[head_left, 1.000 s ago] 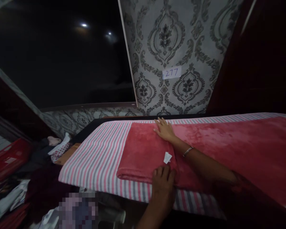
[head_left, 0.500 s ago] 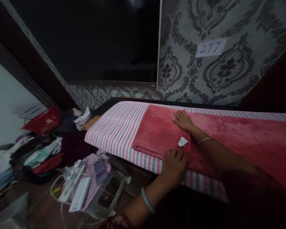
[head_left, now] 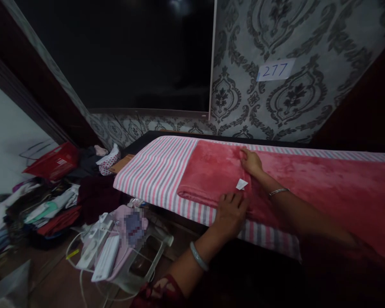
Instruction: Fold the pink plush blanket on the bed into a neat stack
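A red plush blanket [head_left: 295,184], folded over at its left end, lies on a striped pink, grey and white cloth [head_left: 160,167]. A small white tag [head_left: 241,184] sticks up near the edge of the folded part. My right hand [head_left: 253,163] pinches that edge at the far side, bunching the fabric slightly. At the near side my left hand [head_left: 231,214] has its fingers bent over the blanket close to the tag; its thumb is hidden beneath.
A large dark screen [head_left: 131,55] hangs on the patterned wall. On the floor at left are heaped clothes [head_left: 59,209] and a red bag [head_left: 56,160]. A plastic stool [head_left: 157,252] with a power strip [head_left: 94,246] and cables stands below the striped cloth's left end.
My right hand has gone from lying flat with fingers spread to pinching the blanket's edge. My left hand's fingers have drawn closer together on the near edge. The view has shifted slightly.
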Demonstrator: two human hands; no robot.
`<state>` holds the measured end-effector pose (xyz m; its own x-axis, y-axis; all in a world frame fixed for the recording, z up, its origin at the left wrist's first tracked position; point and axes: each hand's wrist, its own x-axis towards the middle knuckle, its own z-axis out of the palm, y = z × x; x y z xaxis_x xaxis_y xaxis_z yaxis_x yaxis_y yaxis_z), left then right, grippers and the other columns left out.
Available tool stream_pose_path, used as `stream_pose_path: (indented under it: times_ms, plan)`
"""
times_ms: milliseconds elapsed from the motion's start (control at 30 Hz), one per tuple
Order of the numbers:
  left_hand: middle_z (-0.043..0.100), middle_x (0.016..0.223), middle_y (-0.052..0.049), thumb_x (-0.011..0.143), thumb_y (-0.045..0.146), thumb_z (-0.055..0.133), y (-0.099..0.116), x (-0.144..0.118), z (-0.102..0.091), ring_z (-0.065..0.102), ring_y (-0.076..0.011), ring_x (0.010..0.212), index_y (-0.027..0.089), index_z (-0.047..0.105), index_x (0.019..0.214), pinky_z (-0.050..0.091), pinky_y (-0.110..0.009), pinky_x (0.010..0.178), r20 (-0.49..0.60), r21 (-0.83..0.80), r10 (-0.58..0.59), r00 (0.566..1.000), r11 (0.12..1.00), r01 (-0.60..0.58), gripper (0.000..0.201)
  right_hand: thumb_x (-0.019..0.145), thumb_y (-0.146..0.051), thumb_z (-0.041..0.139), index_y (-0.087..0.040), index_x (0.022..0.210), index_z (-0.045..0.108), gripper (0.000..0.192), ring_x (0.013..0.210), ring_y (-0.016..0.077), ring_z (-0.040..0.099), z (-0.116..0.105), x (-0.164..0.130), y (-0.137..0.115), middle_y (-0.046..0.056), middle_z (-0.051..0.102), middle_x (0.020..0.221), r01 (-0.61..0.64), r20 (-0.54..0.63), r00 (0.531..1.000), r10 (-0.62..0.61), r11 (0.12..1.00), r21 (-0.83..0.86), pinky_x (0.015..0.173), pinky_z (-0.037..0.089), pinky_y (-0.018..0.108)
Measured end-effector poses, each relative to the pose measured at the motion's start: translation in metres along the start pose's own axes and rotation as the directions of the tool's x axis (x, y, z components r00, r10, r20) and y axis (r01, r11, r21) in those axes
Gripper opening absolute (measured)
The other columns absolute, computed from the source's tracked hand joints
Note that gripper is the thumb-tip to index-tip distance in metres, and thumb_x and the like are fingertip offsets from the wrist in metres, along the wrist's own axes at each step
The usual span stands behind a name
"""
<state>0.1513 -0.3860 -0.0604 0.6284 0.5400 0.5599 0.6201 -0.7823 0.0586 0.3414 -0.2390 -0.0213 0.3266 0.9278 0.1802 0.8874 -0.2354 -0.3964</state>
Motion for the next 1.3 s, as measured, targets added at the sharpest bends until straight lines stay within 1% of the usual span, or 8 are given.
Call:
stream_pose_path:
  times_ms: [133,267,433,633,867,1000,1133,1300]
  plan:
    - [0.067,0.116,-0.010,0.091,0.025,0.057,0.001,-0.005,-0.004,0.058,-0.0248,0.102,0.017,0.062,0.118,0.048,-0.041,0.086,0.040,-0.095,-0.005,0.999,0.995,0.009,0.028,0.093,-0.023,0.047,-0.014,0.144,0.053,0.052,0.109,0.0280,0.063,-0.005,-0.005,-0.001,0.019,0.063,0.124,-0.009,0.014,1.000,0.010,1.000,-0.017,0.090,0.049,0.036]
    - [0.066,0.124,-0.010,0.095,0.028,0.050,-0.025,0.006,-0.047,0.058,-0.0233,0.115,0.016,0.059,0.126,0.045,-0.041,0.103,0.023,-0.221,-0.022,0.999,0.975,0.027,0.034,0.094,-0.037,0.052,-0.016,0.148,0.046,0.058,0.133,0.0362,0.046,-0.018,-0.014,-0.017,0.021,0.043,0.151,0.025,-0.045,0.999,-0.028,0.997,-0.070,0.101,0.044,0.046]
    - [0.048,0.151,-0.019,0.096,0.034,0.047,-0.088,0.032,-0.085,0.038,-0.0327,0.143,0.013,0.050,0.143,0.026,-0.058,0.119,0.144,0.107,-0.292,0.946,0.955,0.278,0.051,0.095,-0.058,0.045,-0.017,0.155,0.034,0.073,0.149,0.0380,0.020,-0.004,-0.047,-0.045,0.020,0.022,0.163,0.213,-0.024,0.976,-0.217,0.970,-0.117,0.116,0.024,0.055]
    - [0.020,0.166,-0.014,0.095,0.059,0.039,-0.116,0.017,-0.060,0.014,-0.0380,0.153,0.026,0.032,0.156,0.024,-0.064,0.116,0.469,0.300,-0.491,0.734,0.870,0.390,0.069,0.097,-0.061,0.041,-0.018,0.158,0.031,0.075,0.151,0.0333,0.017,0.030,-0.084,-0.039,0.018,0.023,0.163,0.314,0.089,0.949,-0.302,0.929,-0.195,0.120,0.012,0.051]
    - [0.015,0.167,-0.012,0.095,0.057,0.039,-0.115,0.014,-0.056,0.010,-0.0368,0.153,0.027,0.027,0.157,0.022,-0.062,0.118,0.475,0.310,-0.509,0.718,0.860,0.404,0.070,0.096,-0.058,0.045,-0.020,0.156,0.034,0.072,0.149,0.0346,0.024,0.009,-0.063,-0.048,0.018,0.030,0.161,0.297,0.222,0.941,-0.257,0.940,-0.169,0.119,0.016,0.051]
    - [0.016,0.166,-0.013,0.094,0.054,0.042,-0.114,0.014,-0.057,0.011,-0.0374,0.153,0.026,0.031,0.156,0.022,-0.063,0.118,0.441,0.291,-0.509,0.739,0.860,0.419,0.069,0.099,-0.053,0.041,-0.022,0.156,0.034,0.065,0.149,0.0347,0.023,-0.005,-0.026,-0.060,0.016,0.029,0.161,0.288,0.158,0.952,-0.262,0.942,-0.170,0.119,0.015,0.052]
    - [0.018,0.165,-0.014,0.093,0.052,0.045,-0.113,0.013,-0.059,0.012,-0.0385,0.152,0.024,0.033,0.155,0.023,-0.064,0.117,0.434,0.251,-0.501,0.749,0.865,0.433,0.069,0.101,-0.053,0.038,-0.023,0.157,0.032,0.064,0.152,0.0325,0.011,0.003,0.003,-0.050,0.012,0.019,0.165,0.229,0.127,0.970,-0.206,0.952,-0.202,0.120,0.012,0.054]
    - [0.017,0.165,-0.014,0.092,0.049,0.047,-0.111,0.012,-0.059,0.011,-0.0378,0.153,0.024,0.034,0.155,0.020,-0.065,0.118,0.438,0.209,-0.508,0.742,0.860,0.465,0.069,0.100,-0.055,0.038,-0.023,0.156,0.034,0.064,0.152,0.0313,0.015,0.017,0.015,-0.030,0.014,0.023,0.164,0.165,0.212,0.970,-0.118,0.962,-0.217,0.115,0.021,0.059]
